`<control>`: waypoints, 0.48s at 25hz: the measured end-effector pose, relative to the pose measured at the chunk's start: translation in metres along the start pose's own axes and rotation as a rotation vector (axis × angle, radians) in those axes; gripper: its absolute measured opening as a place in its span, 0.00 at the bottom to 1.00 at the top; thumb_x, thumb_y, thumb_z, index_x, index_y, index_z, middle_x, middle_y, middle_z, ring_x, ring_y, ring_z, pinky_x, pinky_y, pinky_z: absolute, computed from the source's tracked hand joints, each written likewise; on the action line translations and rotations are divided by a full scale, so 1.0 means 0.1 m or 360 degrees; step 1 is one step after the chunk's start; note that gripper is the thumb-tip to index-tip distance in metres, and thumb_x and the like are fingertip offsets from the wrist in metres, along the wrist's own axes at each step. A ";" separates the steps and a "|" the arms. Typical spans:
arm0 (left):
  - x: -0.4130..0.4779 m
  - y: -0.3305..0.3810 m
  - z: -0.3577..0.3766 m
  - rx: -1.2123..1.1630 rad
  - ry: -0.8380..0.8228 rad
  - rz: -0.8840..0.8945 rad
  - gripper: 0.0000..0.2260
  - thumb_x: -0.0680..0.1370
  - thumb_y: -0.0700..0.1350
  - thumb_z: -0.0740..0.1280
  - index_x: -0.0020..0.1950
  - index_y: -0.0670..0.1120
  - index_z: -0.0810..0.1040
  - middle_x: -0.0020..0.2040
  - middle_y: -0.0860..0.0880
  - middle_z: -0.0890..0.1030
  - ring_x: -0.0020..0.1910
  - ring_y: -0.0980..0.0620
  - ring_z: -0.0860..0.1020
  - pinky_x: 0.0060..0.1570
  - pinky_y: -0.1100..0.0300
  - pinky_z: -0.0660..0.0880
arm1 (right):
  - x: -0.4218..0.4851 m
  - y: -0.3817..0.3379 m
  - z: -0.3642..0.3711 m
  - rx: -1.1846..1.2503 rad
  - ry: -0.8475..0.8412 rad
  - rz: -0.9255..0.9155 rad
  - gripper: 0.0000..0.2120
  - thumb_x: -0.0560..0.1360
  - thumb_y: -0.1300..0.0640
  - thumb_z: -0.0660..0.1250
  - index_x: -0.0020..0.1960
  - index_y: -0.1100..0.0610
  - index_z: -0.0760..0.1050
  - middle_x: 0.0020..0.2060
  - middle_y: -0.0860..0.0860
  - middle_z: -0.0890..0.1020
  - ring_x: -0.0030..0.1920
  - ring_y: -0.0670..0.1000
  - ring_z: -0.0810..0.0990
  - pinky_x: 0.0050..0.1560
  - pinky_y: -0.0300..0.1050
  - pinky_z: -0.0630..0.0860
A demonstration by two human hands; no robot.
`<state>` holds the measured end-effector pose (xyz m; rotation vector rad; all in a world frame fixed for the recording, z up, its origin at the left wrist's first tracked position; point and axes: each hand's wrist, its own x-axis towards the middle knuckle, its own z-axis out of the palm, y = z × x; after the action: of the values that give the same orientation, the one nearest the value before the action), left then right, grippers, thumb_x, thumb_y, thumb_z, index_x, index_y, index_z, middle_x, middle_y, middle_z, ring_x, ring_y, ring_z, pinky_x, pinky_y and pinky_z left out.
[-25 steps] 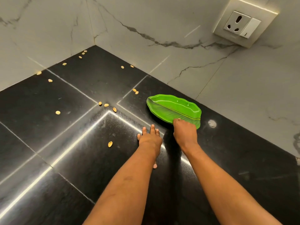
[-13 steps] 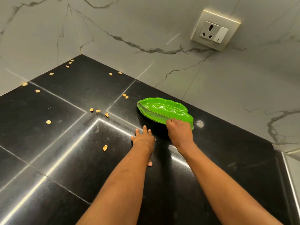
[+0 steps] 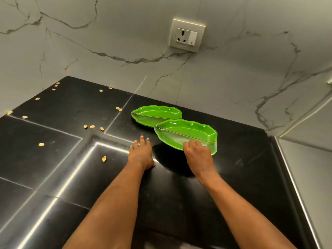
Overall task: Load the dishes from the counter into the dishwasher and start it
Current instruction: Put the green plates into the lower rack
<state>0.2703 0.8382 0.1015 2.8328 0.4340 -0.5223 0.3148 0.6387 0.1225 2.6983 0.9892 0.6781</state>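
Head view: my right grip (image 3: 197, 155) curls over the near edge of one green leaf-shaped plate (image 3: 186, 133), raised off the black desk (image 3: 53, 168). A second leaf plate (image 3: 154, 114) lies just behind. My left grip (image 3: 142, 153) rests flat, fingers straight. Dishwasher unseen; I judge loading barely begun.

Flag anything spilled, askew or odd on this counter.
Small pale shell-like bits lie scattered across the left of the black stone counter, like spilled scraps. The nearer green leaf-shaped plate, gripped by the right hand, is tilted, overlapping the second green leaf-shaped plate.
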 end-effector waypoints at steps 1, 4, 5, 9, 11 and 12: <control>-0.11 0.07 0.06 -0.0058 0.0062 0.0001 0.46 0.76 0.59 0.69 0.81 0.43 0.43 0.81 0.40 0.41 0.79 0.37 0.47 0.76 0.41 0.50 | -0.13 0.05 -0.04 0.0002 0.0008 0.0012 0.07 0.64 0.64 0.61 0.35 0.54 0.73 0.30 0.52 0.76 0.30 0.54 0.77 0.22 0.42 0.68; -0.45 0.29 0.22 -0.0053 0.0155 0.0066 0.42 0.80 0.62 0.61 0.81 0.44 0.41 0.80 0.41 0.38 0.79 0.38 0.42 0.76 0.40 0.44 | -0.46 0.18 -0.15 0.0019 0.0057 0.0043 0.07 0.64 0.65 0.62 0.35 0.54 0.73 0.30 0.53 0.77 0.29 0.54 0.77 0.22 0.43 0.69; -0.58 0.37 0.28 -0.0028 0.0169 0.0081 0.41 0.80 0.63 0.59 0.81 0.44 0.40 0.80 0.42 0.37 0.79 0.39 0.41 0.76 0.40 0.43 | -0.58 0.22 -0.21 0.0036 0.0089 0.0051 0.07 0.64 0.66 0.62 0.35 0.55 0.73 0.29 0.53 0.77 0.29 0.54 0.77 0.23 0.43 0.70; -1.22 0.70 0.63 -0.0010 0.0146 0.0042 0.41 0.80 0.64 0.57 0.80 0.44 0.38 0.80 0.42 0.35 0.79 0.39 0.38 0.75 0.40 0.40 | -1.17 0.37 -0.44 0.0156 0.0143 0.0067 0.08 0.61 0.67 0.66 0.33 0.55 0.72 0.26 0.53 0.77 0.26 0.54 0.78 0.23 0.44 0.71; -1.53 0.85 0.82 0.0015 0.0144 0.0003 0.41 0.80 0.64 0.56 0.80 0.44 0.37 0.79 0.42 0.35 0.78 0.40 0.37 0.74 0.40 0.38 | -1.50 0.41 -0.55 0.0193 0.0148 0.0064 0.08 0.60 0.68 0.67 0.33 0.56 0.73 0.27 0.53 0.78 0.26 0.55 0.78 0.24 0.45 0.72; -1.66 0.91 0.91 0.0016 0.0145 -0.0009 0.41 0.80 0.65 0.55 0.80 0.44 0.37 0.79 0.43 0.34 0.78 0.40 0.36 0.74 0.40 0.38 | -1.63 0.43 -0.59 0.0214 0.0159 0.0066 0.08 0.60 0.68 0.67 0.33 0.56 0.73 0.27 0.53 0.78 0.27 0.55 0.78 0.24 0.45 0.72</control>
<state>0.1234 0.6874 0.0969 2.8742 0.4577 -0.3987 0.2012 0.5008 0.1306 2.8325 1.0398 0.7879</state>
